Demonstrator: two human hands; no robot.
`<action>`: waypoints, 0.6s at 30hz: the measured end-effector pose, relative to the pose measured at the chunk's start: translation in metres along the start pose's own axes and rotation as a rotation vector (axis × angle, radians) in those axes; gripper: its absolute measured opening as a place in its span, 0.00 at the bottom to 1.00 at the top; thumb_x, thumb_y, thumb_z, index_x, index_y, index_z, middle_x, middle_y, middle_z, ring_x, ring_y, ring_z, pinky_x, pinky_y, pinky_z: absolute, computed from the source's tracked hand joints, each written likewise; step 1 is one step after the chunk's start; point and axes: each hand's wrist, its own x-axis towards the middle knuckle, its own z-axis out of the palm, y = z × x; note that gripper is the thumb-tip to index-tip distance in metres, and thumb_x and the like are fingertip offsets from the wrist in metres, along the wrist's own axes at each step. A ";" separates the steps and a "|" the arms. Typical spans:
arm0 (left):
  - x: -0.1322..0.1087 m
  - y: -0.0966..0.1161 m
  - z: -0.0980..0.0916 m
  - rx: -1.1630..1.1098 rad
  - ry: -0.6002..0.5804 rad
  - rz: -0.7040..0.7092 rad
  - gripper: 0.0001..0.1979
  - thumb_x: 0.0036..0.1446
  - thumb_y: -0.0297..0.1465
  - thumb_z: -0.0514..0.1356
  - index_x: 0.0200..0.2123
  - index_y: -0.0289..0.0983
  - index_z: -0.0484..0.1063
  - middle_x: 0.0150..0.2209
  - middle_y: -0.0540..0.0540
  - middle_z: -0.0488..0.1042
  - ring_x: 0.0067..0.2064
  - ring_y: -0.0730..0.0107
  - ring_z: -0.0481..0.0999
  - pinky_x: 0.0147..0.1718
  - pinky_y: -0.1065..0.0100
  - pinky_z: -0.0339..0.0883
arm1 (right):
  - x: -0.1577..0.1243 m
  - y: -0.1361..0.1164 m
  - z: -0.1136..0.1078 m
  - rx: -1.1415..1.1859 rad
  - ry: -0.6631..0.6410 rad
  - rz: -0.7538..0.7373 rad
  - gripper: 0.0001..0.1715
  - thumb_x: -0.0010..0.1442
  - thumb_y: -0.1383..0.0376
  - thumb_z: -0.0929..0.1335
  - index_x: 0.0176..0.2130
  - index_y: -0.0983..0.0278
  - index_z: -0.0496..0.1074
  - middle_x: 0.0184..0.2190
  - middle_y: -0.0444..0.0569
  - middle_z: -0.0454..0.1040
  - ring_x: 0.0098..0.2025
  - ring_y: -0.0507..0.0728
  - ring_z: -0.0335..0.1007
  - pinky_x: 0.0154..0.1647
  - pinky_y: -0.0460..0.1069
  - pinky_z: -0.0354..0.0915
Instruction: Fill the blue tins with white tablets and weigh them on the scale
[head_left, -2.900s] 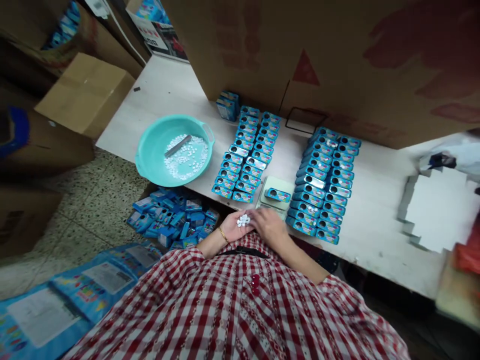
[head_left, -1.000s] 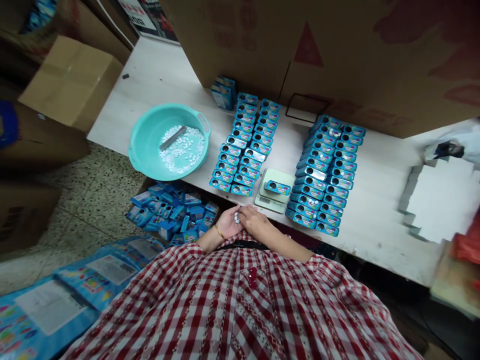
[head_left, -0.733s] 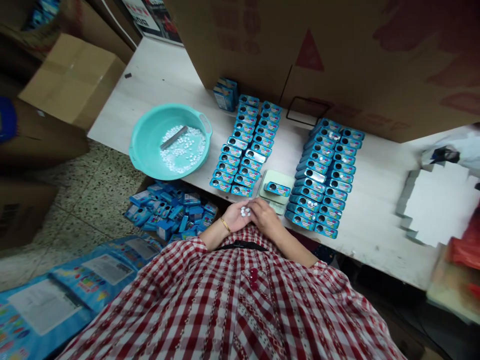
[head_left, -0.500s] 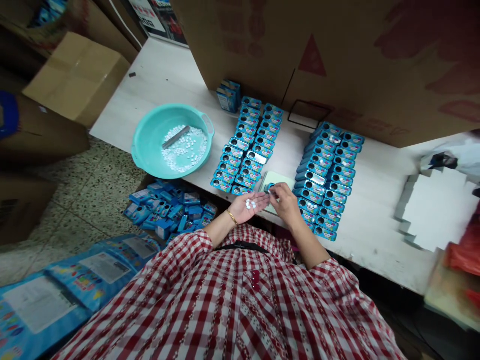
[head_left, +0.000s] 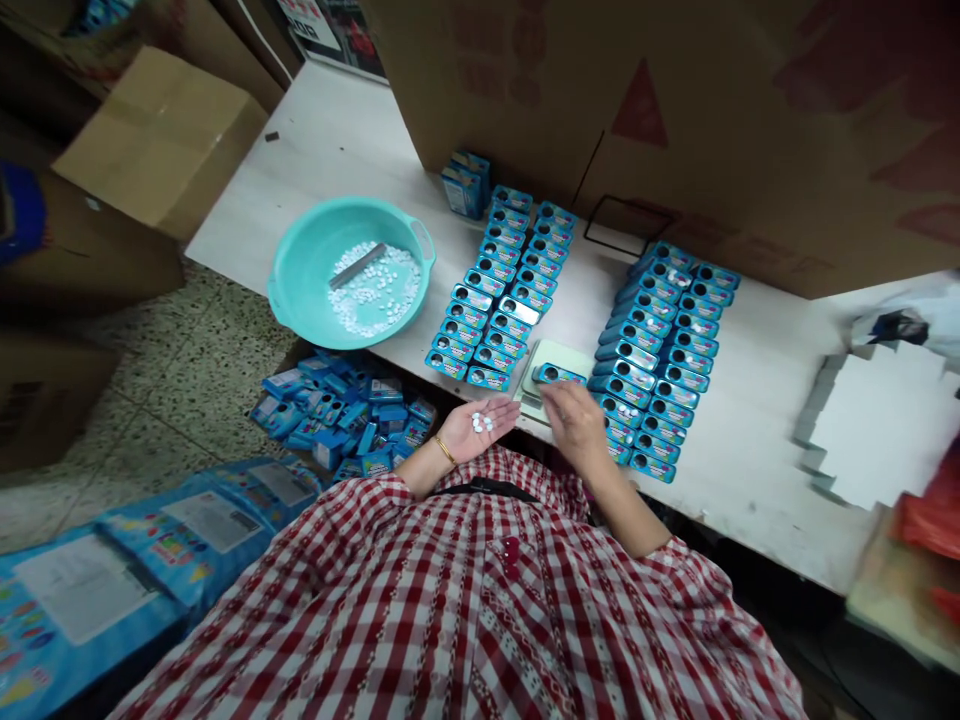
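My left hand lies palm up with fingers stretched flat, and several small white tablets rest on the palm. It is at the table's front edge, left of a pale scale. A small blue tin with a dark round opening sits on the scale. My right hand hovers at the front of this tin with thumb and fingers pinched together. What the fingertips hold, if anything, is too small to make out. Rows of similar blue tins stand left of the scale and right of it.
A turquoise basin holds white tablets and a grey bar-like scoop. Behind the tins rises a large cardboard box. Below the table's edge, many blue packs are heaped. White cut card sheets lie at the right.
My left hand has drawn left, away from the scale, with the tablets still on its palm. More of the tin on the scale shows. My right hand stays close to it.
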 end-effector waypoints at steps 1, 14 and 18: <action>-0.001 -0.002 -0.003 0.000 0.001 -0.012 0.16 0.57 0.29 0.48 0.42 0.26 0.70 0.41 0.36 0.74 0.46 0.63 0.71 0.49 0.63 0.59 | -0.005 -0.010 0.006 0.004 -0.080 -0.059 0.13 0.59 0.66 0.59 0.42 0.64 0.69 0.38 0.51 0.71 0.42 0.54 0.65 0.44 0.50 0.65; -0.011 -0.010 -0.013 0.005 -0.027 -0.121 0.20 0.58 0.31 0.47 0.52 0.30 0.63 0.46 0.36 0.71 0.48 0.62 0.70 0.51 0.61 0.55 | -0.028 -0.042 0.061 -0.053 -0.526 -0.240 0.17 0.56 0.73 0.59 0.46 0.72 0.66 0.42 0.58 0.69 0.47 0.59 0.64 0.47 0.53 0.64; -0.010 -0.010 -0.011 0.011 0.003 -0.109 0.18 0.58 0.30 0.47 0.48 0.29 0.66 0.42 0.37 0.73 0.44 0.63 0.72 0.48 0.63 0.58 | -0.031 -0.043 0.058 -0.028 -0.468 -0.238 0.17 0.57 0.73 0.59 0.46 0.71 0.66 0.43 0.57 0.69 0.46 0.59 0.64 0.46 0.51 0.64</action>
